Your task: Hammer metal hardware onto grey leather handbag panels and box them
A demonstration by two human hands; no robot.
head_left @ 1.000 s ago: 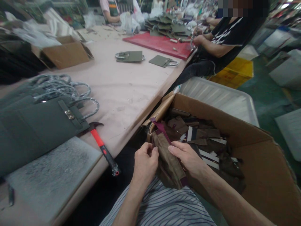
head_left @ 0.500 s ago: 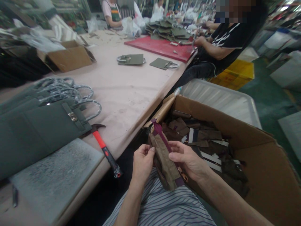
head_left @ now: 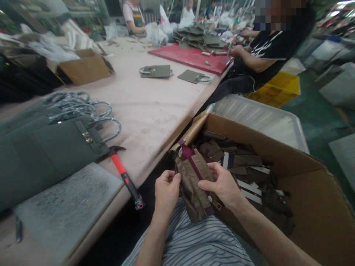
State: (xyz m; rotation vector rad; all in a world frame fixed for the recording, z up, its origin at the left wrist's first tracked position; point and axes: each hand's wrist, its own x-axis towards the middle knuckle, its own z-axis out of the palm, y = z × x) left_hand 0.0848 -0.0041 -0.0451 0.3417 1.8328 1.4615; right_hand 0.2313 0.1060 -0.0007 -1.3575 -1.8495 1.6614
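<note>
Between my two hands, above my lap, is a brown fabric pouch (head_left: pixel 191 184) with a purple zipper (head_left: pixel 195 168) running along it and a metal zipper pull near its lower end. My left hand (head_left: pixel 168 190) pinches the pouch's left edge between thumb and fingers. On the other side, my right hand (head_left: pixel 222 183) grips the right edge, its thumb on the fabric by the zipper. To the right, a cardboard box (head_left: pixel 302 195) holds many brown fabric pieces (head_left: pixel 246 162), some with white strips.
Left on the table (head_left: pixel 155 111) lie grey-green handbags (head_left: pixel 50 147) with wrapped handles, a red-and-black hammer (head_left: pixel 124 175) and a grey slab (head_left: pixel 69 207). Two small bags lie farther back. A co-worker (head_left: pixel 266 48) sits by a red board (head_left: pixel 191 57). A yellow crate (head_left: pixel 277 88) stands beyond.
The pouch has turned and spread flatter, showing more fabric on both sides of the zipper. My right hand has shifted slightly; both hands keep their hold.
</note>
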